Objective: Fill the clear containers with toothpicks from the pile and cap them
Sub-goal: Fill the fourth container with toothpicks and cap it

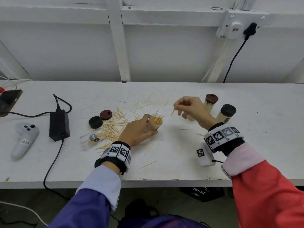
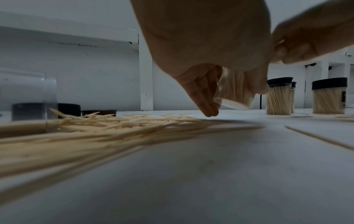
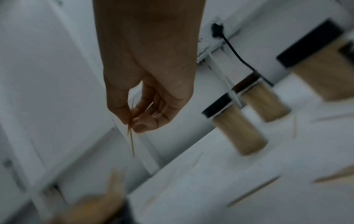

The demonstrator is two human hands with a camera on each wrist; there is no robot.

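— Where do we look from up top?

— From the head, down and forward over the white table, wall behind it; both hands and the open container sit mid-frame.

— And our left wrist?

— Almost on the table, facing the wall, with that container close ahead, tilted, and the capped containers just right of it.

— The right wrist?

— Raised and tilted (blurred too), looking along the fingers; it shares those capped containers with the other two views.
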